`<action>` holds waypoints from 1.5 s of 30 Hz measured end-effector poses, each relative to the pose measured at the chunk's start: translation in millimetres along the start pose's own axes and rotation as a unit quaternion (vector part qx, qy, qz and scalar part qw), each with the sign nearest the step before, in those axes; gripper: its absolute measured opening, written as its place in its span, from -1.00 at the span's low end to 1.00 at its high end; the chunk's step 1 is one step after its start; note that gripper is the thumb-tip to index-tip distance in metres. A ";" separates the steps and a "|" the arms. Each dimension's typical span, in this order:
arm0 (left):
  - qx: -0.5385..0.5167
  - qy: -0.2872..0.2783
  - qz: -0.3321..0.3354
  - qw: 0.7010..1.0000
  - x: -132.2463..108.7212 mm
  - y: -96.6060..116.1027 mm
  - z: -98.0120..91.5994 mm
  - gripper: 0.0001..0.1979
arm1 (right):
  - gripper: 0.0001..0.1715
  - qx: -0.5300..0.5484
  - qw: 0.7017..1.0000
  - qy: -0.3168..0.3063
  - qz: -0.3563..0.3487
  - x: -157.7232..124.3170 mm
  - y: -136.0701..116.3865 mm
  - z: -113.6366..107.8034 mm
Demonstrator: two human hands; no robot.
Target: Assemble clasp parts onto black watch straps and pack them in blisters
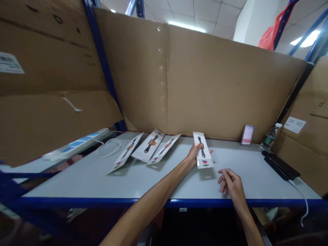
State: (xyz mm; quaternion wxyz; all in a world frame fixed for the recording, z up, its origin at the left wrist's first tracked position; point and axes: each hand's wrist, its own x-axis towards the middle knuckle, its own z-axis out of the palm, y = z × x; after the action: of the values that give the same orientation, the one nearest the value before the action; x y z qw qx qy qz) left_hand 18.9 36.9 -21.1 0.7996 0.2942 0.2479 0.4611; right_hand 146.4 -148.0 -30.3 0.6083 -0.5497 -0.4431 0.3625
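Observation:
My left hand (194,154) grips a long white retail package (202,150) with a dark strap shown on its front, holding it just above the grey shelf top (153,177). My right hand (230,184) rests on the shelf surface to the lower right of that package, fingers loosely curled and holding nothing. To the left, three similar white packages (150,146) lie fanned out against the cardboard wall.
A tall cardboard sheet (205,85) backs the shelf, with cardboard boxes on both sides. A white power strip (77,145) and coiled cable (109,148) lie at left. A water bottle (270,136), a black device (280,165) with a white cord and a small box (247,135) sit at right.

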 end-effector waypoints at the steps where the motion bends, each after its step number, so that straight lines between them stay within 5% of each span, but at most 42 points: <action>1: 0.015 -0.006 0.005 1.000 -0.4 2.0 -0.8 -0.50 | -0.34 -0.004 1.000 0.015 -0.004 -0.6 2.3 -6.4; 11: 0.083 0.000 0.087 0.993 -1.5 19.6 -10.0 -0.47 | -0.41 0.012 1.000 0.006 -0.023 -21.9 11.1 -33.3; 16: 0.011 0.043 -0.007 0.999 7.1 39.4 -19.7 -0.57 | -0.44 0.012 0.999 0.000 -0.039 -29.5 14.0 -36.6; 21: -0.040 0.042 -0.025 0.998 8.5 55.2 -27.9 -0.55 | -0.46 0.009 0.999 0.008 -0.049 -28.3 17.8 -36.8; 25: 0.009 0.004 -0.044 0.999 6.1 56.1 -31.3 -0.46 | -0.47 0.009 0.999 0.015 -0.051 -27.9 22.2 -39.1; 29: 0.179 0.044 0.025 0.983 4.1 54.3 -26.7 -0.44 | -0.47 0.002 0.999 0.016 -0.046 -28.0 25.2 -40.5; 32: 0.414 0.077 0.123 0.899 -0.1 54.6 -19.8 -0.34 | -0.47 0.004 0.999 0.018 -0.043 -28.1 26.8 -40.5; 35: 0.630 0.087 0.178 0.751 -9.1 51.7 -12.0 -0.32 | -0.48 0.003 0.999 0.020 -0.042 -28.5 27.9 -40.4; 38: 0.789 0.109 0.158 0.584 -20.0 42.2 -4.2 -0.36 | -0.48 -0.002 0.999 0.022 -0.044 -29.3 27.4 -40.2; 40: 0.845 0.113 0.133 0.505 -24.9 34.4 -0.2 -0.41 | -0.48 -0.004 0.999 0.025 -0.043 -29.8 25.7 -39.7; 42: 0.864 0.106 0.115 0.478 -26.4 28.0 1.1 -0.47 | -0.47 -0.005 0.999 0.028 -0.045 -30.4 23.5 -38.8; 45: 0.837 0.110 0.127 0.521 -23.0 23.2 -4.0 -0.55 | -0.48 -0.009 0.998 0.030 -0.053 -31.6 20.5 -36.7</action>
State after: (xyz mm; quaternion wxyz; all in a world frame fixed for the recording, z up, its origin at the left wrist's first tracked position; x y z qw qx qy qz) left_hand -7.9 26.9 -4.8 0.0850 0.8033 0.5654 0.1666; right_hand 170.9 -187.4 -55.1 0.6349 -0.5410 -0.4565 0.3095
